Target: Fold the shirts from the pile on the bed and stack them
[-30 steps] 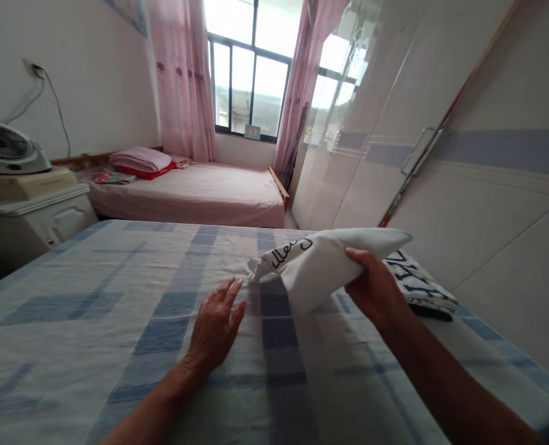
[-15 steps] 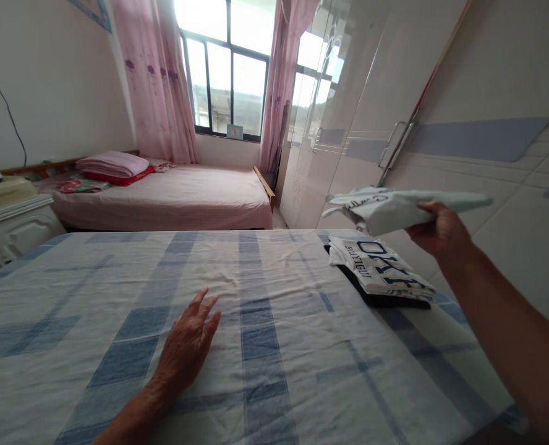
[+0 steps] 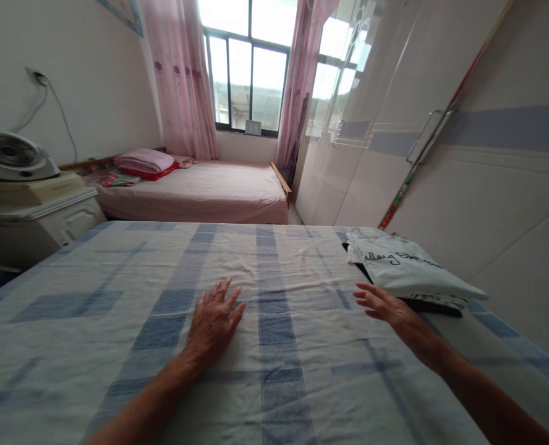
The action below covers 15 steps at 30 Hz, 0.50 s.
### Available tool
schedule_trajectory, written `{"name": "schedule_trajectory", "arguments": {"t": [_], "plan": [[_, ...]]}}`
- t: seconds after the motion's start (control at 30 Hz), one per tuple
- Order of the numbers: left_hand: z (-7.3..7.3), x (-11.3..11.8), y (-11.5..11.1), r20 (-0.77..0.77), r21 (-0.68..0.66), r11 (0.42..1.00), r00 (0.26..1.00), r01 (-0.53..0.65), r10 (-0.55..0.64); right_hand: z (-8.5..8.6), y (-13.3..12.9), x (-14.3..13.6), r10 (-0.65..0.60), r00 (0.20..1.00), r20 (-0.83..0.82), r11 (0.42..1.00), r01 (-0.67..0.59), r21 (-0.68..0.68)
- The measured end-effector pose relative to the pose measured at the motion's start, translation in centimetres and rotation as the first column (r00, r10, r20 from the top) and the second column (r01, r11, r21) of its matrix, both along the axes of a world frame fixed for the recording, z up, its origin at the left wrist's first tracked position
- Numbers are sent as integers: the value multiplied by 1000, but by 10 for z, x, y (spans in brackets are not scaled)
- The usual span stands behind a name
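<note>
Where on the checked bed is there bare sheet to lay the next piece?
Free: the sheet between the left hand and right hand, and the wide stretch left of the left hand toward the nightstand. Crowded: the right edge, where the folded stack lies by the wardrobe.

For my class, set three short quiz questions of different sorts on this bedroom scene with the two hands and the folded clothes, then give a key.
1. True or false: the right hand is gripping the folded white garment.
2. Multiple choice: the left hand is (A) lying flat on the checked bedsheet, (B) lifting a pillow, (C) pulling the curtain.
3. Fill in: the folded white garment lies on top of a ___ of folded clothes, near the wardrobe.

Key
1. False: the hand is open, beside the garment and empty.
2. A.
3. Pile: other folded clothes, one of them dark, show beneath it.
</note>
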<state>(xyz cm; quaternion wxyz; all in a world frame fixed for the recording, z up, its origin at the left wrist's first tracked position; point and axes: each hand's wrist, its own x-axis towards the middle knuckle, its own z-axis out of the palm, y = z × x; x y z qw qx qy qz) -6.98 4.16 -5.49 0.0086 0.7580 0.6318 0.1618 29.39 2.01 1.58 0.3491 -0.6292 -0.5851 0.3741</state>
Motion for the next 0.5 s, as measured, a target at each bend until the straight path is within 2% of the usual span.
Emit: {"name": "schedule_trajectory", "arguments": {"t": [0.03, 0.07, 0.13, 0.2, 0.27, 0.37, 0.5], "plan": [[3, 0, 0, -41, -23, 1000, 999, -11, 10, -6, 10, -16, 87, 980, 176, 994, -98, 54], [6, -2, 2, -73, -46, 999, 997, -19, 16, -15, 20, -30, 143, 926, 349, 978, -186, 91], [9, -12, 11, -118, -99, 995, 993, -35, 23, -36, 45, -56, 192, 765, 614, 947, -309, 89], [10, -27, 28, -142, -142, 988, 989, -57, 37, -57, 73, -74, 199, 614, 764, 940, -341, 29], [9, -46, 52, -151, -165, 984, 988, -66, 41, -72, 106, -85, 173, 526, 833, 948, -317, 4], [7, -73, 97, -163, -164, 982, 985, -91, 64, -80, 158, -90, 121, 504, 855, 967, -255, 14], [5, -100, 158, -165, -121, 972, 970, -199, 178, -75, 227, -90, 90, 524, 847, 988, -152, -11]]}}
